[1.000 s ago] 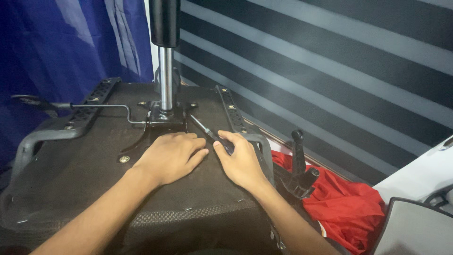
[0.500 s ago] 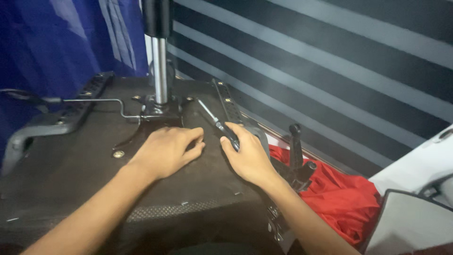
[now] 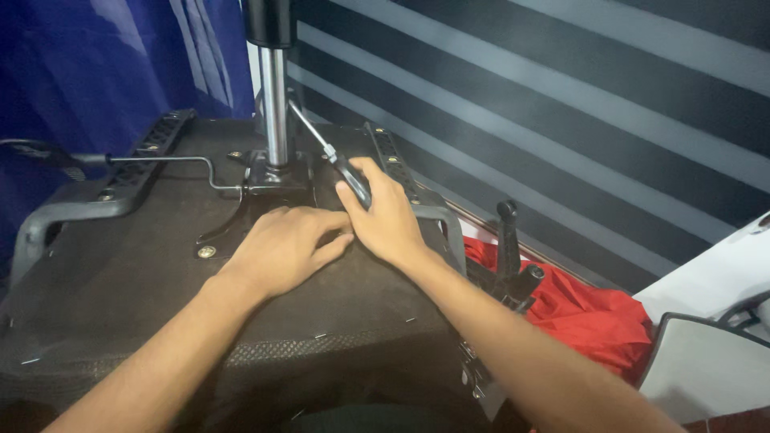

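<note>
Seat (image 3: 160,273), upturned so its underside faces the camera, fills the left and centre of the frame; lying this way it bares the fittings bolted to it. Its base is covered in dark, coarse fabric stapled along the near edge, with a woven mesh band below. Two black plastic armrest brackets (image 3: 120,188) run along its sides, ribbed and studded with brass-coloured bolts. From the middle rises the gas column (image 3: 274,112), a polished steel tube under a black sleeve, seated in a black metal plate (image 3: 269,180). A thin bent steel lever (image 3: 172,163) reaches from that plate toward the left edge.

The left hand (image 3: 285,248) lies flat on the fabric just below the plate, fingers loosely spread, seemingly steadying the seat. The right hand (image 3: 381,216) is wrapped around the black handle of a screwdriver (image 3: 325,150), its slim steel shaft angled up-left, the tip near the column, raised off the seat.

At lower right, red cloth (image 3: 585,321) lies crumpled beside a black chair part (image 3: 507,265). Blue fabric (image 3: 96,64) hangs at upper left; grey striped blinds (image 3: 545,104) fill the upper right.
</note>
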